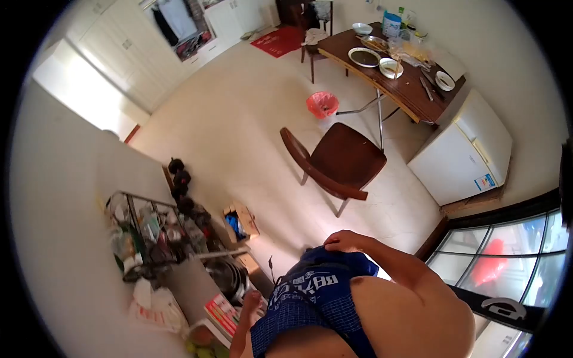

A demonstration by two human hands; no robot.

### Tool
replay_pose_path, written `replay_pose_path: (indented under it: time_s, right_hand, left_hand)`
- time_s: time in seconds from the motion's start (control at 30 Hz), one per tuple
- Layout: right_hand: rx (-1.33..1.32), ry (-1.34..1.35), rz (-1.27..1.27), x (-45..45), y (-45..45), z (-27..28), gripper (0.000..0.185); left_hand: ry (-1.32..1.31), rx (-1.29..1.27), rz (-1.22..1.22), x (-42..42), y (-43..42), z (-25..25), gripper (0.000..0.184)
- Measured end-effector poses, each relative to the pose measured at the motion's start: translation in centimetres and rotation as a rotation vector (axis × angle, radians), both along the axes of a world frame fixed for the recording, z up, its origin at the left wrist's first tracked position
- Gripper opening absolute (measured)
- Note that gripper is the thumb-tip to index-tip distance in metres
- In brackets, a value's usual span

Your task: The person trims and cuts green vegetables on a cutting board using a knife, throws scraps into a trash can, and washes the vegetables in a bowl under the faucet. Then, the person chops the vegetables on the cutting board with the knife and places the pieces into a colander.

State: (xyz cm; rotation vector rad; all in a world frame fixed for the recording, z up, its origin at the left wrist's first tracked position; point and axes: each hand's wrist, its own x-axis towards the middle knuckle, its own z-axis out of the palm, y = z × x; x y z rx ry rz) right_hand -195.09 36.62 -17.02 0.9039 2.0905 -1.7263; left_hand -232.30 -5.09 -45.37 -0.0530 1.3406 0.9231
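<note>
A blue apron [317,280] with white lettering hangs in front of my body, above blue checked shorts [286,325]. My right hand [341,241] is closed on its far edge, thumb and fingers pinching the cloth. My left hand [253,300] is low at my left side, beside the apron and near a red-and-white printed box [222,315]. Its fingers are too small and blurred to make out. A thin dark cord [271,265] sticks up just beyond the apron's left side.
Ahead stands a brown chair [346,161], with a red-lined bin [323,105] behind it. Dishes and knives lie on a wooden table [439,110] beside a white freezer [462,149]. At left are a cluttered rack [156,230] and a cardboard box [243,222]. A glazed door [507,262] is at right.
</note>
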Motion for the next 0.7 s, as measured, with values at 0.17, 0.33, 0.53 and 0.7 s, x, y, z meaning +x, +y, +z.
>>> replay_pose_path:
  time_s: [0.17, 0.33, 0.53, 0.7]
  right_hand:
    - [0.136, 0.019, -0.175, -2.5, 3.0, 0.3, 0.033]
    - [0.071, 0.124, -0.354, -10.8, 10.4, 0.0, 0.027]
    - [0.016, 0.320, -0.206, -21.4, 20.9, 1.9, 0.032]
    - [0.124, 0.363, -0.275, -27.9, 27.6, 3.8, 0.033]
  left_hand:
    - [0.611, 0.027, -0.100, -5.2, 16.3, 16.2, 0.014]
    - [0.682, 0.127, -0.233, -15.4, 27.7, 14.9, 0.025]
    - [1.274, 0.117, -0.822, -21.5, 22.8, 8.6, 0.029]
    - [1.038, -0.121, -0.997, -27.2, 23.4, 8.5, 0.027]
